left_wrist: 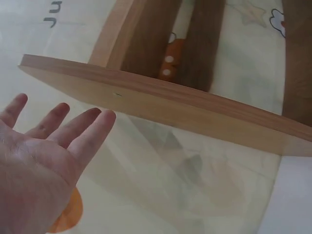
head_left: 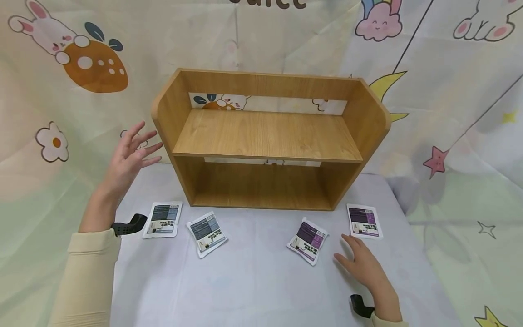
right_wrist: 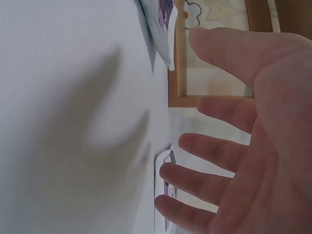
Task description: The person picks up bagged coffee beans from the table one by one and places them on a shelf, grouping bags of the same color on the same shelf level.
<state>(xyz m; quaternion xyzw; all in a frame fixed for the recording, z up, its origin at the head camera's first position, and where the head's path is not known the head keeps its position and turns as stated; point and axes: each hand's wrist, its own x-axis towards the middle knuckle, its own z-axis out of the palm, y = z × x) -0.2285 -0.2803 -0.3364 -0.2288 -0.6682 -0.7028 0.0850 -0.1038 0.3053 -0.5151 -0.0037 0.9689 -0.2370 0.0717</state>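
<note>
A two-tier wooden shelf (head_left: 267, 136) stands at the back of the table. By its left side panel (left_wrist: 146, 102) is my left hand (head_left: 132, 152), raised with fingers spread and fingertips close to the wood. My right hand (head_left: 361, 263) hovers low over the table at the right, fingers extended and holding nothing. Two flat white packets with purple labels lie near it: a tilted one (head_left: 308, 241) to its left and a straighter one (head_left: 365, 221) just beyond the fingertips. Toward the left lie two packets with blue-grey labels, one (head_left: 162, 220) below the left hand, another (head_left: 207, 234) tilted.
A white cloth covers the table (head_left: 253, 290). Behind the shelf and along both sides hangs a printed curtain (head_left: 457, 113) with cartoon rabbits, stars and flowers. Each wrist wears a black band (head_left: 130, 225).
</note>
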